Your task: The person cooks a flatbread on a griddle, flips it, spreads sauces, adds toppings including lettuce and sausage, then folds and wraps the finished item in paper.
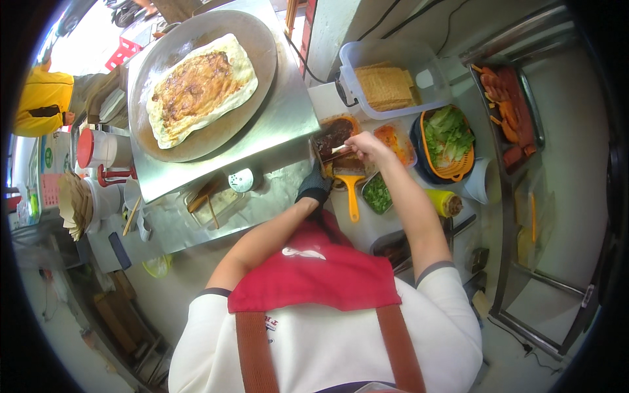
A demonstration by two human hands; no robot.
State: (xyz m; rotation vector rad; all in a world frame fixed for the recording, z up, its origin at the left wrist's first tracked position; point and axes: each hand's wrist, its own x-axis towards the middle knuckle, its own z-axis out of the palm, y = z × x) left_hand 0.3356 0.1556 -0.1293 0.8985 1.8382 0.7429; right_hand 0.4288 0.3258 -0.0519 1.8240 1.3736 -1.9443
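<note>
My right hand (pixel 366 146) is bare and grips a thin-handled utensil (pixel 338 154) whose working end I cannot make out. Below it lies an orange-rimmed tub of dark red sauce (pixel 335 135). My left hand (pixel 314 185) wears a dark glove and reaches in beside the griddle stand's corner; its fingers are partly hidden, and what it holds is unclear. Just right of the glove, a flat spatula with a yellow handle (pixel 352 196) rests across another container. On the round griddle (pixel 265 54) lies a browned, rectangular flatbread with egg (pixel 201 88).
Around my right arm stand chopped greens (pixel 377 192), an orange-red sauce tub (pixel 394 142), a lettuce basket (pixel 448 140), a yellow bottle (pixel 443 203) and a plastic box of crackers (pixel 385 88). A shaker (pixel 244 180) sits below the steel stand (pixel 295 105). A person in yellow (pixel 46 100) is at far left.
</note>
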